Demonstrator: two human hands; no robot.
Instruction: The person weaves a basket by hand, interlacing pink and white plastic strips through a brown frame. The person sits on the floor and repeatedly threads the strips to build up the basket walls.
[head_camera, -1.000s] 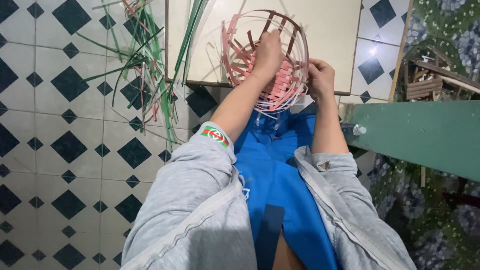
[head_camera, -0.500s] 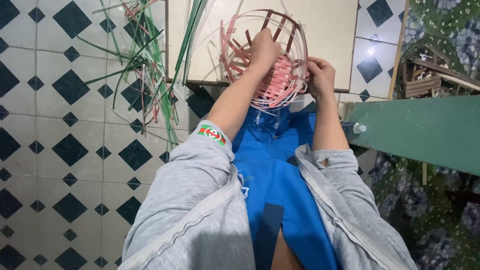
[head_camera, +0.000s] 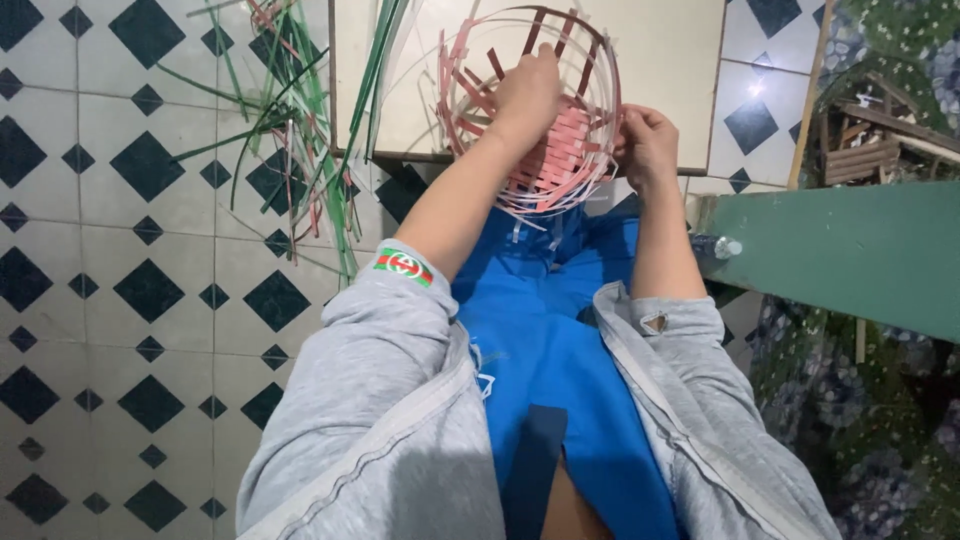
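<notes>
A half-woven pink basket (head_camera: 545, 140) is held above a blue-clad lap, over a pale board (head_camera: 660, 60) on the tiled floor (head_camera: 120, 300). The left hand (head_camera: 525, 95) reaches inside, gripping strips; the right hand (head_camera: 650, 145) pinches its rim. Loose green strips (head_camera: 300, 130) lie nearby.

a: any packages, signs or screens in view?
b: none.
a: labels?
b: one small striped patch (head_camera: 403, 266), green with a red middle band and a round mark at its centre. it sits on the cuff of the grey sleeve (head_camera: 370, 370), on the left forearm, tilted with the cuff's edge.
</notes>
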